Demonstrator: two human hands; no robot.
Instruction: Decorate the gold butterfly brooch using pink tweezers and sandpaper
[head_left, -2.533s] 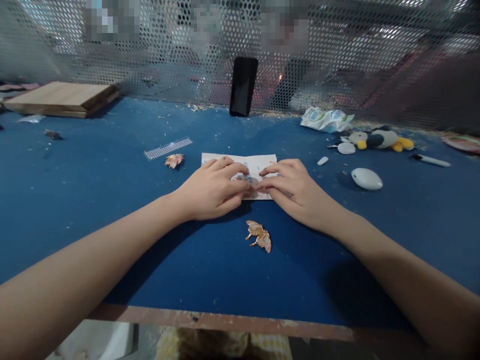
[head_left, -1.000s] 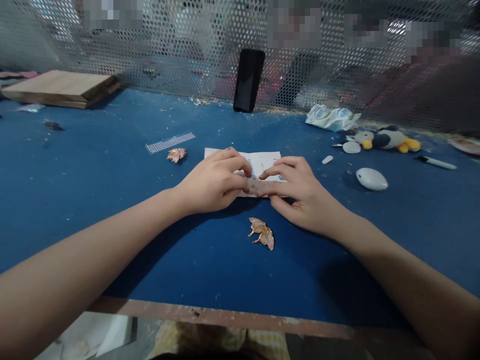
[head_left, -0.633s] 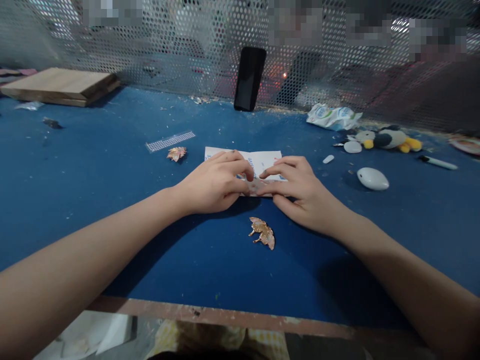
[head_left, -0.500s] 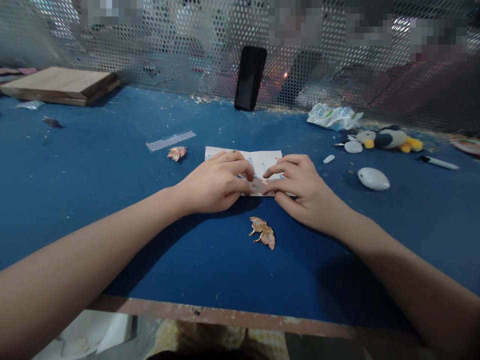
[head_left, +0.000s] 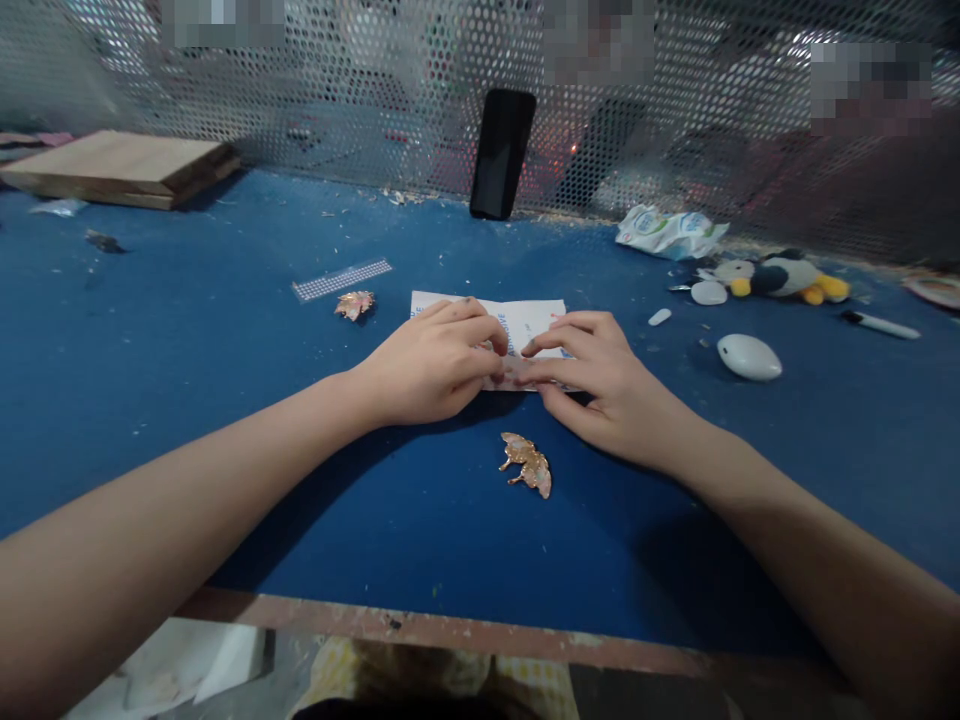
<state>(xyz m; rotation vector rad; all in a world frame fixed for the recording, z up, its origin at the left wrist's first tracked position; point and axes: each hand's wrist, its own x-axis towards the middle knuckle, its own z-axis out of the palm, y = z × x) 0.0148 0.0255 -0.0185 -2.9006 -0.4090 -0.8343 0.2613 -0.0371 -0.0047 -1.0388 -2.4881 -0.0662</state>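
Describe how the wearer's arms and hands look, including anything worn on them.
The left arm and right arm are bare, no sleeves in view. The left grip and right grip are ungloved hands, no rings or watch visible; each shows a small dark mark on a finger.

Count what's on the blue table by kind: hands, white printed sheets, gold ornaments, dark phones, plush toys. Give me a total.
Left hand and right hand: 2
White printed sheet: 1
Gold ornaments: 2
Dark phone: 1
Plush toy: 1
Total: 7
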